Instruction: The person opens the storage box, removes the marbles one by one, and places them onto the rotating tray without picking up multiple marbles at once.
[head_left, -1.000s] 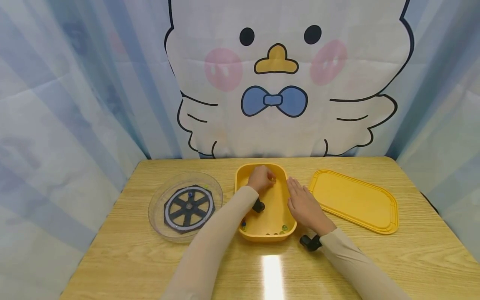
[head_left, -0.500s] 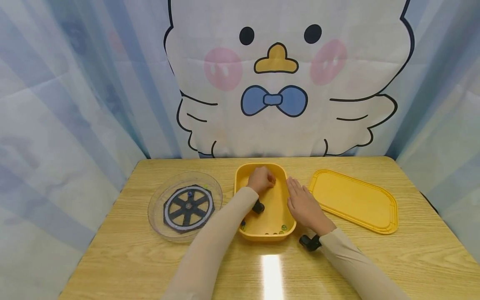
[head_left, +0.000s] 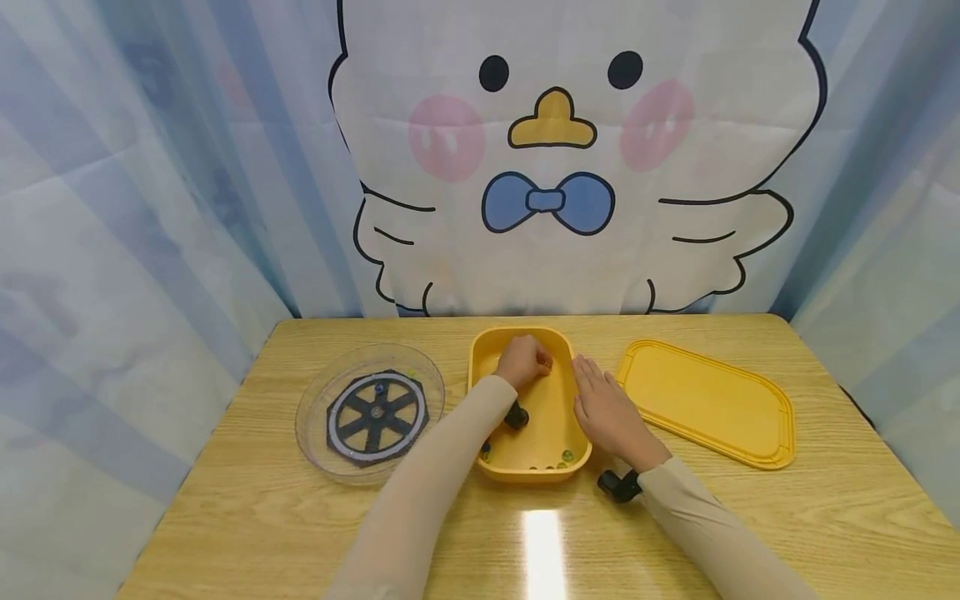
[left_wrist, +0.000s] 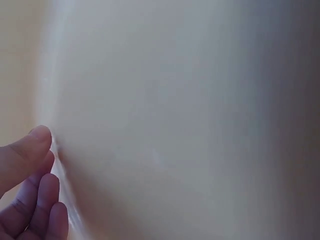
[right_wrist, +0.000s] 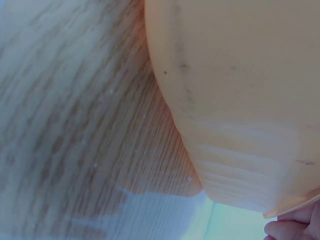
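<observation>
My left hand (head_left: 523,360) reaches into a yellow bin (head_left: 536,477), near its far right corner. In the left wrist view the left thumb (left_wrist: 40,135) lies close against the bent fingers, beside a pale wall. Whether a marble sits between them is hidden. My right hand (head_left: 611,412) rests along the bin's right side with its fingers straight and together; a few fingertips (right_wrist: 287,230) show at the rim in the right wrist view. Several small marbles lie in the near corners, such as a green marble (head_left: 567,455) and a dark blue marble (head_left: 486,447).
To the left stands a clear round dish (head_left: 311,454) with a black spoked wheel (head_left: 375,412) inside, and a blue marble (head_left: 379,388) on it. A yellow lid (head_left: 708,404) lies flat on the wooden table (head_left: 262,525) to the right. A printed curtain (head_left: 547,267) hangs behind.
A small marble that showed at the left fingertips one second ago is now covered by the fingers, which have drawn in slightly. The right hand stays put.
</observation>
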